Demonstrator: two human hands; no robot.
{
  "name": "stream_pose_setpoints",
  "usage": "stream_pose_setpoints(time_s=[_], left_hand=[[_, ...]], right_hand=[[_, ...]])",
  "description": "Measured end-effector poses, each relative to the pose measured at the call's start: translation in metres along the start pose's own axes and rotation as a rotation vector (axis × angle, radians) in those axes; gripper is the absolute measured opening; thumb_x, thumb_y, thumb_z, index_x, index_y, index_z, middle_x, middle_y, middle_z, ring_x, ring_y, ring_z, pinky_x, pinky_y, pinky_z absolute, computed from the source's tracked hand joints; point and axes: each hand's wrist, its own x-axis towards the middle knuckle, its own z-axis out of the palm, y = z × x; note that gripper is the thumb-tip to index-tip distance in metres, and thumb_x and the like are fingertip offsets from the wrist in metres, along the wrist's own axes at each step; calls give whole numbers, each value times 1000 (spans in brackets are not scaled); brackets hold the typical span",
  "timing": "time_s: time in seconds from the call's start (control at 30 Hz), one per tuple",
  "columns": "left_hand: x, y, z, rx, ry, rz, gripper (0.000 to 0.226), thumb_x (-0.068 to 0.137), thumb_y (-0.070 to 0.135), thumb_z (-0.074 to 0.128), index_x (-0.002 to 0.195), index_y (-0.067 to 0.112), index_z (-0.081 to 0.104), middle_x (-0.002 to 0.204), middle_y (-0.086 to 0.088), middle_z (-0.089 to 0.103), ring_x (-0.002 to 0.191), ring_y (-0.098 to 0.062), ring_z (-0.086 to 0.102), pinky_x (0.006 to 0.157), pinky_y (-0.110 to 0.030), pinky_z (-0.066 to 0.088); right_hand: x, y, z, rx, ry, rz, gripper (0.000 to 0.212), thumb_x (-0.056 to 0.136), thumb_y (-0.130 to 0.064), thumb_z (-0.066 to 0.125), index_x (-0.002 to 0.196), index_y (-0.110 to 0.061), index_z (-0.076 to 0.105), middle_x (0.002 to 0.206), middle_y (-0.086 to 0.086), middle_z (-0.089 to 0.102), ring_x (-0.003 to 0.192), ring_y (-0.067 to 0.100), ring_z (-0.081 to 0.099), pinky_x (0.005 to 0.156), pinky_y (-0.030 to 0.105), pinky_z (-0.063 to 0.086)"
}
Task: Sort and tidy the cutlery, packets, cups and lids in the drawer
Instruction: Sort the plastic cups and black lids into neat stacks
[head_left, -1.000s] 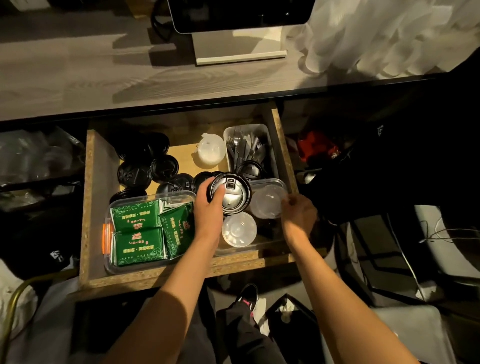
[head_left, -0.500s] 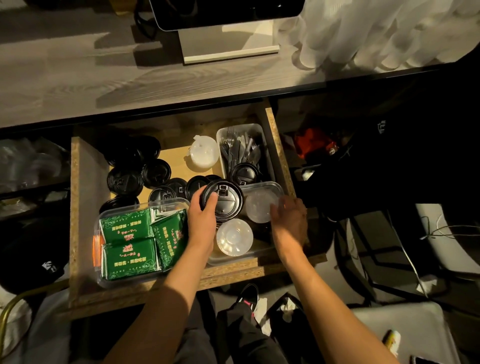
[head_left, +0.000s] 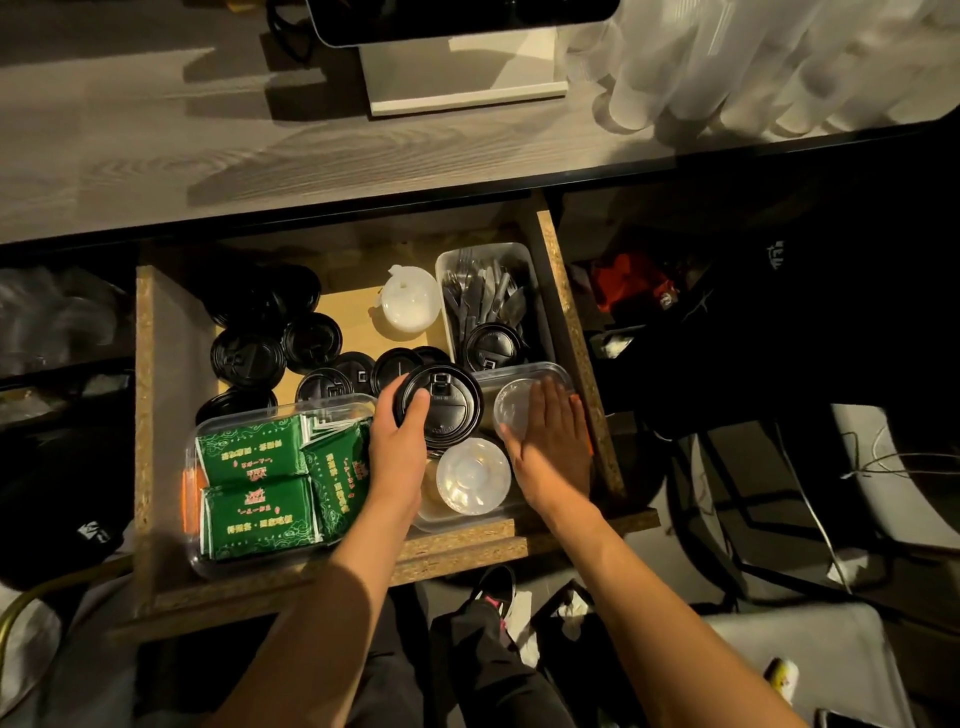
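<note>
The right hand (head_left: 550, 447) has just come in off the drawer's front corner and now lies flat inside the clear tub (head_left: 563, 375) at the right of the drawer (head_left: 576, 332); a second ago it was curled at the tub's outer edge. Fingers straight and together, palm down, it presses on a clear lid (head_left: 511, 408) at the tub's back, gripping nothing. To me that looks like steadying or flattening the clear lids, so the sorting is moving on to this tub.

The left hand (head_left: 400, 447) has hardly shifted. It holds the black lid (head_left: 441, 405) as before, thumb and fingers curled round its left rim, the lid hovering over the left edge of the tub. Whether it goes in there or back with its own kind, I can't say.

In front of that black lid, in the tub, sits another clear domed lid (head_left: 472, 475). Left of the tub, the green packets (head_left: 254, 488) are boxed neatly. Behind the tub the cutlery (head_left: 483, 301) lies in its tray with one black lid on top, and the loose black lids (head_left: 291, 348) are scattered to the tray's left. Plenty left to do.
</note>
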Motion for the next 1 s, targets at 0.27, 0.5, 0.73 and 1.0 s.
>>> stream_pose_setpoints(time_s=[0.27,0.5,0.73,1.0], left_hand=[[-1,3,-6,-6,23,39,30,101,30,56,129,39,48,124,14,46,122,-9,43,111,-38,39],[0,6,-8,5,22,30,36,101,33,56,135,39,46,132,13,43,126,-9,40,114,-40,36],[-1,6,-9,-25,17,6,26,100,32,57,121,46,47,133,13,45,130,-14,44,114,-45,38],[-3,8,-12,-2,19,10,32,101,34,56,129,43,46,145,6,44,133,-14,41,114,-44,37]], right_hand=[[7,15,-6,141,-130,22,102,73,-56,77,145,4,38,145,25,46,134,39,44,115,42,29],[10,18,-7,206,63,-30,90,68,-48,84,133,4,51,133,24,56,125,42,51,107,46,35],[18,17,0,167,53,-68,75,79,-47,75,134,-1,52,136,19,55,129,36,49,112,44,33],[25,29,-11,116,-129,-245,102,78,-74,56,150,-7,32,154,13,35,145,28,27,120,36,13]])
